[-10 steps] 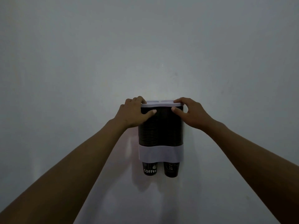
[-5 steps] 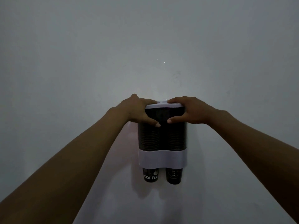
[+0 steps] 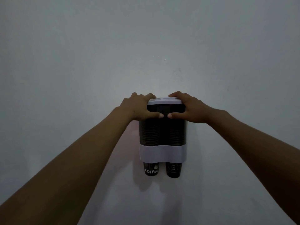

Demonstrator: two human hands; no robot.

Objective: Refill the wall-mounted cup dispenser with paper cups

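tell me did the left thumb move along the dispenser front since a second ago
Yes. The left hand slid its thumb inward across the dispenser, toward the right hand.

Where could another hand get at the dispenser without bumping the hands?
Free: the bare wall above the lid and below the two bottom cups. Crowded: the lid's corners and top front, gripped by the left hand and right hand.

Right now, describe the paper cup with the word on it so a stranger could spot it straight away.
On the plain grey wall hangs a dark two-column cup dispenser with a white band, both hands gripping its white lid. Two black paper cups poke out beneath the band. The one meant is the left cup, printed COFFEE in large white letters; the right cup bears only small print.
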